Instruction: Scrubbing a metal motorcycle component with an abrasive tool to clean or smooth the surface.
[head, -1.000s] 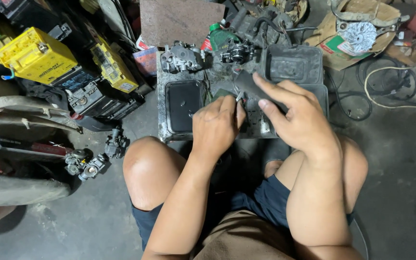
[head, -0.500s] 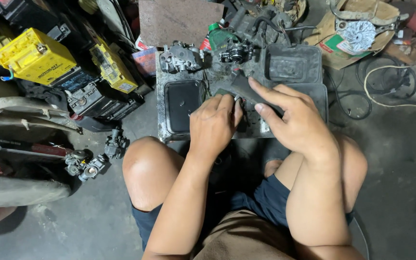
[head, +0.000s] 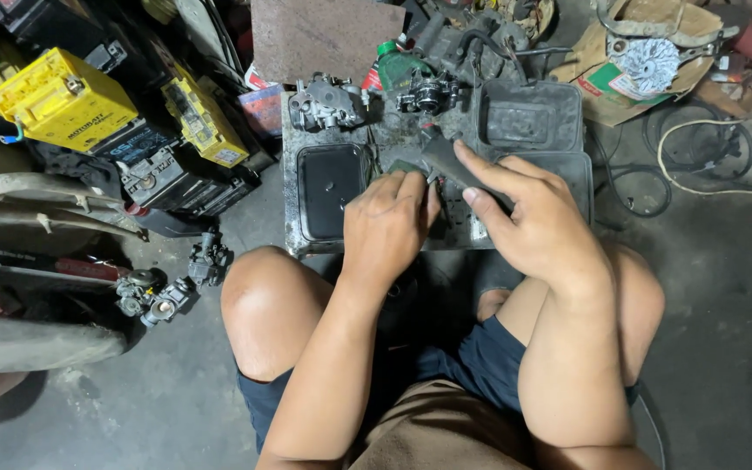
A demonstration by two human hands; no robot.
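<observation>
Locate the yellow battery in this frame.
In the head view, the yellow battery sits at upper left on the floor, beside the black batteries, left of the grimy tray.

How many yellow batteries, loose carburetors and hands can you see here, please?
Yellow batteries: 2
Carburetors: 4, on the tray, on the floor
Hands: 2, left hand, right hand
Total: 8

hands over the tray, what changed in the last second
The right hand slid a little left along the dark tool it grips. The left hand kept pinching by the tool's near end. The grimy tray, carburetors and yellow batteries stayed put.
</observation>
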